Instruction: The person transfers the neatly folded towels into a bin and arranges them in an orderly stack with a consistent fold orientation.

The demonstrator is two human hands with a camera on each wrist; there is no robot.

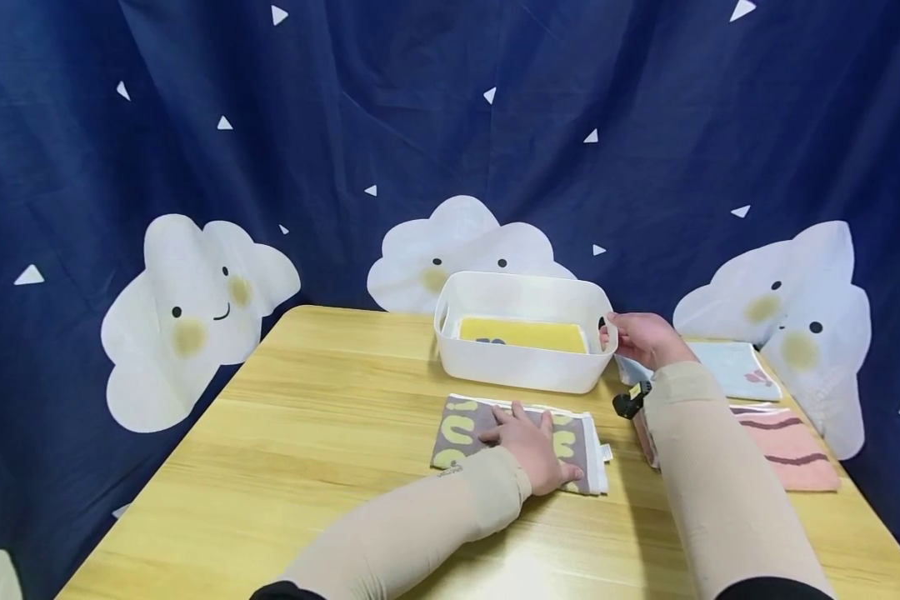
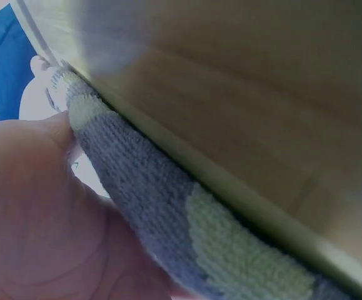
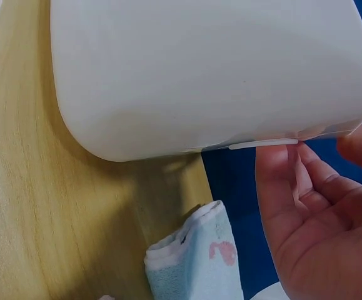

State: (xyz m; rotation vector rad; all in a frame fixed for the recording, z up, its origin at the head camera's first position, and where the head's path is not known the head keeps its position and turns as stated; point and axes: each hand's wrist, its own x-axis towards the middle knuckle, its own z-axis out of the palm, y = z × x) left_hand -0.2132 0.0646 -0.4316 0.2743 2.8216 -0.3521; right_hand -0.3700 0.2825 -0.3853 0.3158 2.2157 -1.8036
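Note:
A white plastic basket stands toward the back of the table, with a folded yellow towel lying in it. My right hand grips the basket's right end, fingers curled through the handle hole; in the right wrist view the fingertips hook the slot under the rim. In front of the basket lies a folded grey towel with yellow letters. My left hand rests on top of it, fingers spread. Up close, the left wrist view shows the towel's grey and yellow pile beside the palm.
Right of the basket, near the table's right edge, lie a folded light blue towel and a pink towel with dark stripes. My right forearm partly covers both. A dark blue curtain with clouds hangs behind the wooden table.

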